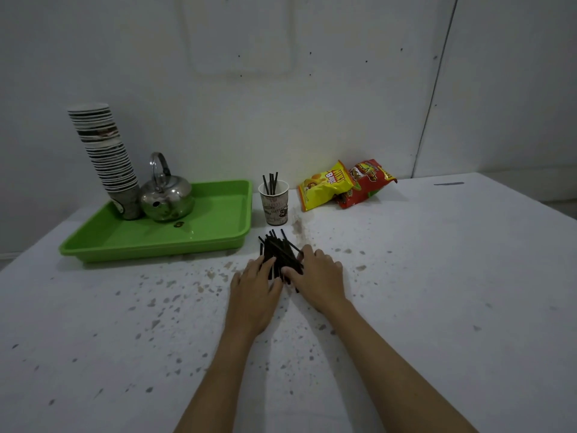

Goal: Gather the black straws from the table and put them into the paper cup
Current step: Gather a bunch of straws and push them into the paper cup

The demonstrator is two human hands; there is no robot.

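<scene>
A pile of black straws (278, 250) lies on the white table (437, 292) just in front of a printed paper cup (274, 203). The cup stands upright and holds several black straws (271, 183) that stick out of its top. My left hand (254, 287) presses against the pile's left side, fingers flat and together. My right hand (318, 275) cups the pile's right side, its thumb curled over the near ends of the straws. The pile's near ends are hidden under both hands.
A green tray (218, 239) at the left carries a tall stack of paper cups (106, 154) and a steel kettle (167, 195). A yellow snack bag (324, 189) and a red snack bag (365, 182) lie behind the cup, by the wall.
</scene>
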